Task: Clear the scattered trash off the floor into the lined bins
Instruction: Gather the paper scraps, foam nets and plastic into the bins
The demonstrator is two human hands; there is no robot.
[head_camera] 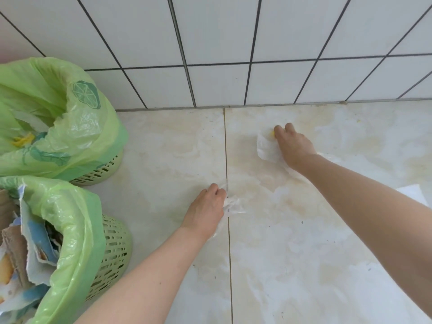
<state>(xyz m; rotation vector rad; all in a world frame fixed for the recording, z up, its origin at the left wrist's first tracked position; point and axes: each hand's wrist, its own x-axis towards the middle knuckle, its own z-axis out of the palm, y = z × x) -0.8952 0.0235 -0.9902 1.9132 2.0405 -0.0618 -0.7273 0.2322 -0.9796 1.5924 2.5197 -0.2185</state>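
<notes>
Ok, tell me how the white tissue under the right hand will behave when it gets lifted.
The white tissue looks thin, with a curled edge, so it will probably flop and crumple rather than hold shape. It seems very light, so it may flutter away unless the right hand pinches it. The yellow scrap by the fingertips could drop out.

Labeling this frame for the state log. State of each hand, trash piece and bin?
left hand: grips crumpled wrapper on the floor
right hand: on white paper, fingers curled at a yellow scrap
far bin: lined, open, partly filled
near bin: lined, open, stuffed with cardboard
paper sheet: flat on floor
</notes>
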